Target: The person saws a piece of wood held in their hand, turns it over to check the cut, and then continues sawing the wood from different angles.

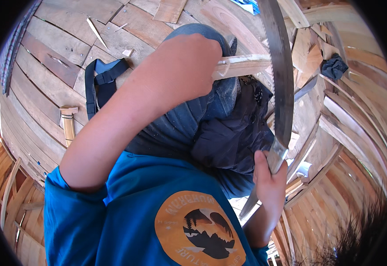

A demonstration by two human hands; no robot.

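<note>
The saw (282, 88) stands almost upright in the view, with its curved dark blade above and its handle below. The right hand (270, 181) is at the lower end of the saw; its thumb lies along the handle and its fingers are closed around it. The left hand (196, 65) is at the left of the saw, with its back turned to the camera. Its fingers are mostly hidden, but the fist is closed on a pale wooden strip (246, 66). This strip sticks out sideways to the saw, and its far end meets the toothed edge; I cannot tell if the teeth cut into it.

Just left of the saw, below the strip, a dark cloth (231, 133) lies over the lap. To the right of the saw is a crumpled black cloth (334, 67). Far left of the saw, a dark strap (107, 76) lies on the plank floor (65, 42).
</note>
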